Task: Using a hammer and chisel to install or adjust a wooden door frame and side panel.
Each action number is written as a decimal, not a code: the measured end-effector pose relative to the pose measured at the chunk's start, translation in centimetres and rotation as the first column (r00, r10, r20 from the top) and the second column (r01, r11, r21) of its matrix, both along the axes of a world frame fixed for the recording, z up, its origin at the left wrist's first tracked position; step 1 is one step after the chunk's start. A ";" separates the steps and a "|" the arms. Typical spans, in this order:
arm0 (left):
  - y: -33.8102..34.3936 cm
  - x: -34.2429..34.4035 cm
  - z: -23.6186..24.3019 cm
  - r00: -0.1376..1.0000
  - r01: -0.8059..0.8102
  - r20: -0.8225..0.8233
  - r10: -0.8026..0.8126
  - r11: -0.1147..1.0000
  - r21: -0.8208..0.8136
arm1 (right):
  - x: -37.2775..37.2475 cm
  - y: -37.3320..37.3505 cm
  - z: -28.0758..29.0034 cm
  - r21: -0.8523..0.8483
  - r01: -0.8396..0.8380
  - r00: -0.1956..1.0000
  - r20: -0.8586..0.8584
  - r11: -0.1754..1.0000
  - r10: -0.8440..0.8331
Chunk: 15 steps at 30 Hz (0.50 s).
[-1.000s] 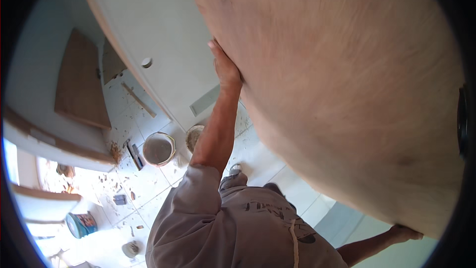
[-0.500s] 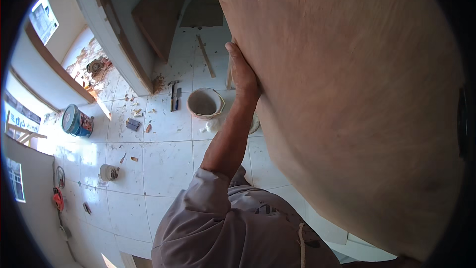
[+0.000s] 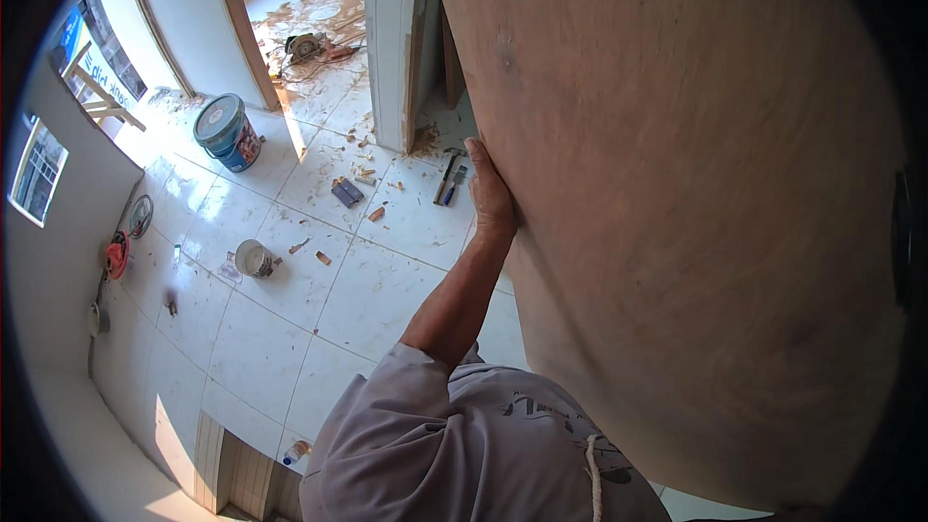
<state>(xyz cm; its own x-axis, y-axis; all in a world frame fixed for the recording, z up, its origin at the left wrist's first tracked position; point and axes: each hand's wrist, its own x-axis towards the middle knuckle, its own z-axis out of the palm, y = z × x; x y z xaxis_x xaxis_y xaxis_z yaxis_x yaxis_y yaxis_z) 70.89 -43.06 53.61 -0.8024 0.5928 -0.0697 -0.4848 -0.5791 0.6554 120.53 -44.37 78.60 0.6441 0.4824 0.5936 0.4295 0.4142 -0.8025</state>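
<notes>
A large flat wooden panel [image 3: 677, 232], with brown grain and a small dark knot, fills the right side of the view. My left hand [image 3: 493, 195] grips its left edge, thumb pointing up along the edge, the fingers hidden behind the wood. At the bottom right rim, a dark sliver of my right arm or hand [image 3: 802, 513] shows at the panel's lower edge; its fingers cannot be made out. On the floor just left of my left hand lie a hammer [image 3: 447, 174] and a blue-handled scraper [image 3: 451, 188].
A lidded blue bucket [image 3: 224, 135], a small pail [image 3: 253, 259] and a dark block [image 3: 346, 193] stand among wood scraps on white tiles. Beyond a doorway lies a circular saw [image 3: 304, 47] in sawdust. A door frame post [image 3: 391, 58] rises near the panel. Red gear [image 3: 116, 256] lies by the left wall.
My body and the panel have turned to the right, so the room has shifted rightward in view. The large pail near my hand is now hidden behind the panel. My left hand keeps its grip.
</notes>
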 end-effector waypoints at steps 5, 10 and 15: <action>-2.3 -3.7 -3.1 0.992 -0.086 0.093 0.088 0.996 -0.017 | -4.7 -0.6 2.5 -0.045 -0.050 0.997 0.063 0.998 0.053; -3.4 -6.1 -6.7 0.978 -0.153 0.152 0.141 0.986 0.067 | -7.3 -0.7 3.3 -0.098 -0.061 0.991 0.113 0.993 0.072; -3.5 -6.1 -8.3 0.969 -0.195 0.152 0.195 0.981 -0.010 | -7.9 -0.6 3.9 -0.124 -0.042 0.988 0.145 0.991 0.060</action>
<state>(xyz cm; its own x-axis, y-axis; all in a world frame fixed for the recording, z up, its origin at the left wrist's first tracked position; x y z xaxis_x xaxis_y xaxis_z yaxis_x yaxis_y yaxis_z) 64.82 -46.55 45.34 -0.8828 0.4267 -0.1964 -0.4555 -0.6756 0.5798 112.65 -45.01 82.46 0.5260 0.5858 0.6166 0.5285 0.3429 -0.7766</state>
